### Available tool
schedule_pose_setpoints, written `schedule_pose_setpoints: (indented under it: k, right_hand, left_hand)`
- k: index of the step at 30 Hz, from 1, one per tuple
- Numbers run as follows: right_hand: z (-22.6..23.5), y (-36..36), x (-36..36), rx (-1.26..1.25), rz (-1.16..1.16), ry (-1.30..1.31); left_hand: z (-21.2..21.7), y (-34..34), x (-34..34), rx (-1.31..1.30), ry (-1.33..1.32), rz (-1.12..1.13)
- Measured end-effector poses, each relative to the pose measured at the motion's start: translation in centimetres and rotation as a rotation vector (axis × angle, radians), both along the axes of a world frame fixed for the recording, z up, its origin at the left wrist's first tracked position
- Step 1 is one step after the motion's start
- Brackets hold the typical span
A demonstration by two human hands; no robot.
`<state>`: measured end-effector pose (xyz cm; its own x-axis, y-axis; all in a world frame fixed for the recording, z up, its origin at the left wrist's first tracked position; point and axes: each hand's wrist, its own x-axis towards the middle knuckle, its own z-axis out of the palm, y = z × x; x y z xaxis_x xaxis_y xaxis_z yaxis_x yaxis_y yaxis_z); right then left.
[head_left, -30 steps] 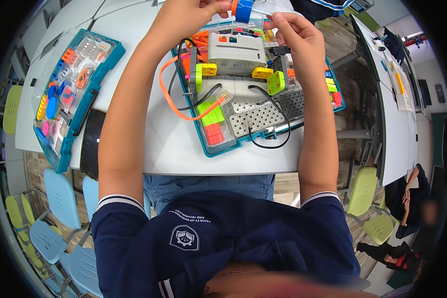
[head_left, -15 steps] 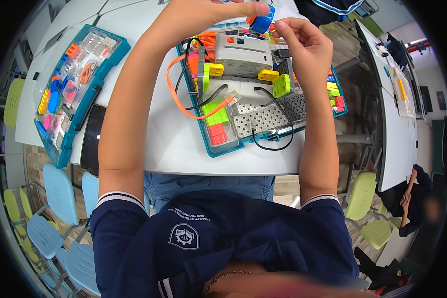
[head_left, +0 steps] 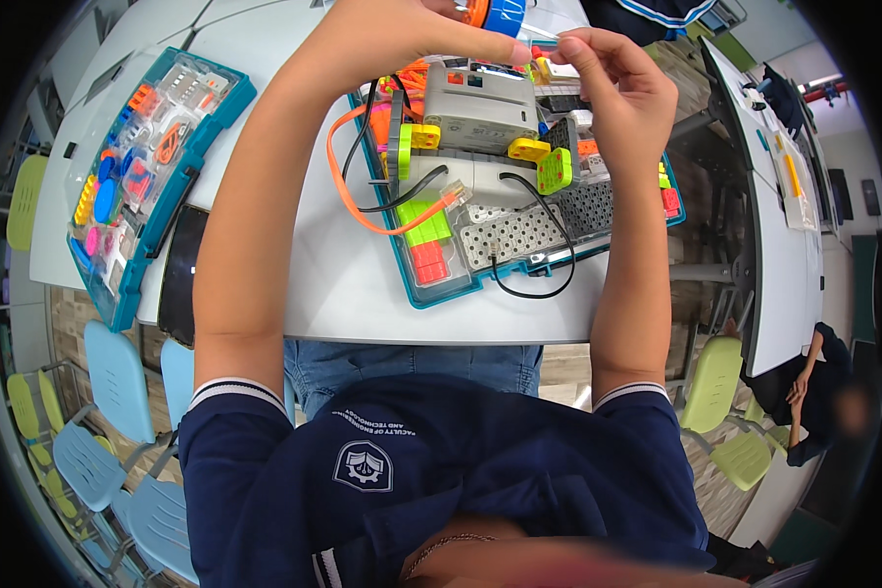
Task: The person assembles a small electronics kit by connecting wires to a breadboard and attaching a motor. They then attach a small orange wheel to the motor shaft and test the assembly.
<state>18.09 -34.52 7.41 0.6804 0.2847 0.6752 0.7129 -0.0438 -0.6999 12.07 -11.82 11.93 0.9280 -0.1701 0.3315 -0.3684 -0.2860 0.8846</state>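
Observation:
At the top of the view my left hand grips a round blue-and-orange piece that looks like a wheel; part of it runs out of the picture. My right hand is closed in a pinch to the right of it, thumb against forefinger, and whatever is between them is too small to make out. Below both hands a grey block-shaped unit with yellow and lime green connectors sits on the open parts case. Black cables and an orange cable with a clear plug curl around it.
A second teal-edged case of sorted colourful parts lies on the white table at left. Beside it rests a dark flat object. Blue chairs stand at lower left. Another person is at a table on the far right.
My left hand has carried the wheel-like piece slightly up and left. My right hand has drawn a little to the right, so the gap between the hands is wider.

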Motion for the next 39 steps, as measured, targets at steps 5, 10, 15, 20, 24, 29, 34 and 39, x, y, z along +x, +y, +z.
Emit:
schedule_pose_setpoints:
  k: [5,10,15,20,24,29,34,39]
  right_hand:
    - [0.0,-0.9,1.1,0.031,0.037,0.087]
    - [-0.5,-1.2,1.6,0.037,0.015,0.160]
    - [-0.7,-1.4,2.0,0.044,-0.006,0.192]
    - [-0.9,-1.5,2.4,0.036,-0.009,0.216]
    - [-1.2,-1.6,2.7,0.007,-0.031,0.189]
    - [-1.5,-1.8,3.2,-0.017,-0.056,0.208]
    - [-1.7,-2.1,3.5,-0.063,-0.075,0.216]
    - [-1.7,-2.3,3.8,-0.093,-0.079,0.218]
  left_hand:
    - [0.2,0.7,0.1,-0.004,0.041,0.007]
    - [-0.7,0.8,0.8,-0.106,0.051,-0.030]
    - [-1.7,1.4,1.8,-0.232,0.071,-0.023]
    - [-1.6,1.8,1.7,-0.430,0.198,0.060]
    - [-1.3,2.1,1.4,-0.426,0.192,0.141]
    - [-1.0,2.9,1.7,-0.565,0.113,0.155]
    - [0.3,3.6,0.8,-0.603,-0.024,0.181]
    - [1.8,4.1,-1.0,-0.601,-0.262,0.267]
